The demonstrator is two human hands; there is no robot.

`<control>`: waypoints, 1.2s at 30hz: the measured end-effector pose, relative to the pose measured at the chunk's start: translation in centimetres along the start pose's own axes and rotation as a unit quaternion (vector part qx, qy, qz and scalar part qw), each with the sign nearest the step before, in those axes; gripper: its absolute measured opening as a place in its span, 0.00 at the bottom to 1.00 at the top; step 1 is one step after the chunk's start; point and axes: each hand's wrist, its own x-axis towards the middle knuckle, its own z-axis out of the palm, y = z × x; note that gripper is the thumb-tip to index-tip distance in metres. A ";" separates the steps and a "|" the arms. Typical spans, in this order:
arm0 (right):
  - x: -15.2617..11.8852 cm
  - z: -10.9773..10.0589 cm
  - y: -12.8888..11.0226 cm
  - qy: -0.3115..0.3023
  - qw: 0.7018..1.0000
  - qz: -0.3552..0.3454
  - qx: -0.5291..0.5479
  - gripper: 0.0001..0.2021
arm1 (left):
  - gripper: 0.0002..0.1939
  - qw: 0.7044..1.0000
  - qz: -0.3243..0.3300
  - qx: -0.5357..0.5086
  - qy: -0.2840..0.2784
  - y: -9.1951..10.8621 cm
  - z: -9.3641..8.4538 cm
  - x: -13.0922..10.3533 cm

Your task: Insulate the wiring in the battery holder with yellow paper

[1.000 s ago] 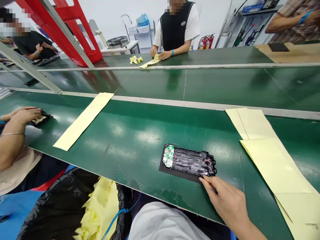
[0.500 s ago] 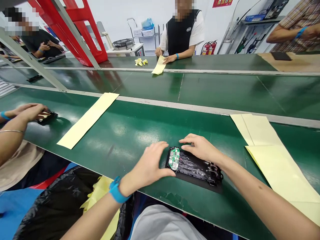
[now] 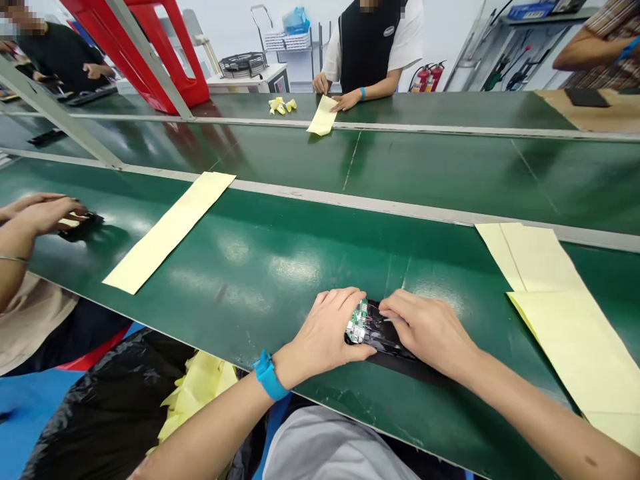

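Observation:
A black device with a green circuit board at its left end lies on the green bench. Round that left end, my left hand is curved, fingers on the far edge and thumb on the near edge. My right hand is over the device's middle and right part, its thumb and index finger pinched close to the black surface. Something small and pale shows at those fingertips, too small to make out. The right part of the device is hidden under my right hand.
Yellow paper sheets lie at the right, and a long yellow strip at the left. A co-worker's hands hold a black part at the far left. Below the bench edge is a black bag with yellow paper. Across, a person handles yellow paper.
My left hand has closed in on the board end of the device. My right hand has come down onto the device, its fingers now pinched together. The whole view has shifted slightly.

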 end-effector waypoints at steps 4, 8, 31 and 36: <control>-2.1 1.8 0.2 0.089 0.995 0.012 -0.034 0.12 | 0.34 0.999 0.006 0.036 -0.002 -0.1 0.2 -0.1; -2.2 2.2 0.1 0.108 0.991 0.005 -0.078 0.13 | 0.33 0.997 0.021 0.068 -0.013 -0.1 -0.1 -0.1; -1.6 1.7 -0.5 0.072 0.981 -0.056 -0.173 0.13 | 0.29 0.981 0.051 0.175 -0.064 0.5 -1.2 0.7; -1.7 1.7 -0.4 0.070 0.982 -0.065 -0.166 0.13 | 0.29 0.981 0.055 0.175 -0.066 0.5 -1.1 0.8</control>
